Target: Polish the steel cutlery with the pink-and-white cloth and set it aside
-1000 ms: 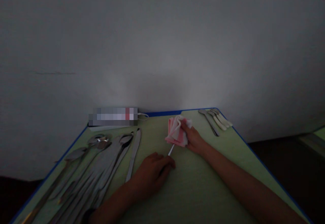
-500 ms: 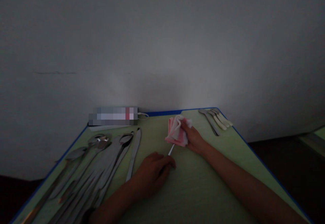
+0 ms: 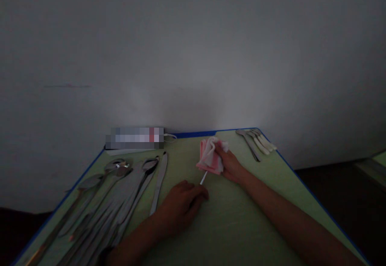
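My right hand (image 3: 229, 164) is closed on a pink and white cloth (image 3: 208, 157), bunched above the middle of the table. From under the cloth's lower edge comes a thin, pale metal handle (image 3: 203, 177). My left hand (image 3: 182, 203) has its fingers wrapped round the near end of that handle. The cloth hides the far end, so I cannot tell what kind of utensil it is. Left of my left hand lies a table knife (image 3: 159, 181), apart from the fingers.
Several spoons and other metal cutlery (image 3: 111, 201) lie along the left of the green table (image 3: 250, 221). A spoon (image 3: 249, 145) and several white-handled forks (image 3: 261, 141) lie at the back right. A blurred-out box (image 3: 134, 138) with a white cord (image 3: 170, 137) stands by the wall (image 3: 193, 56).
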A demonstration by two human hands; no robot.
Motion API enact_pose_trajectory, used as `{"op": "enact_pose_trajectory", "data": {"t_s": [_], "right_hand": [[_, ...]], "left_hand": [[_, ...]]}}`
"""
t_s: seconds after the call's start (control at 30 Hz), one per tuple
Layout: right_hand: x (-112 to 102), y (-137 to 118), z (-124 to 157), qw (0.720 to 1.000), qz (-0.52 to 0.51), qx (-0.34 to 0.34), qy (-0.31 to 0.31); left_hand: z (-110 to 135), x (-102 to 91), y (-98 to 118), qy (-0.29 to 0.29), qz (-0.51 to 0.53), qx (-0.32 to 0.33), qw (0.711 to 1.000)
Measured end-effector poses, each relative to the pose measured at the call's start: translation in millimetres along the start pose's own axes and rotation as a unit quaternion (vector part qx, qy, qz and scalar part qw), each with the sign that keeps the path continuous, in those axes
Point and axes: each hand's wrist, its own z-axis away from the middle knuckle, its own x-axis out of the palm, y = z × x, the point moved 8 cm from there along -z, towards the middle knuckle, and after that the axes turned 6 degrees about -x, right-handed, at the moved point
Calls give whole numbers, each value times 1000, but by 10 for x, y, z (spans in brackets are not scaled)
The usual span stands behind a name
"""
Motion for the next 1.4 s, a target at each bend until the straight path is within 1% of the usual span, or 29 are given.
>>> {"op": "enact_pose_trajectory", "data": {"t_s": [0.47,0.87,1.0,1.2,1.4], "right_hand": [[-11,-16,-1,1000,15,-13,1],[-12,-7,-6,1000,27,-5,0],[-25,-9,10,999,41,4,12],[-44,16,34,997,67,30,8],[-55,7,4,997,76,23,10]], "left_hand": [[8,-10,9,-5,-3,-6,1000],[5,15,-4,-9,-3,-3,1000],[5,-5,14,-12,-4,-8,1000],[4,-35,37,-12,0,-3,1000],[5,-61,42,-3,18,0,1000]]}}
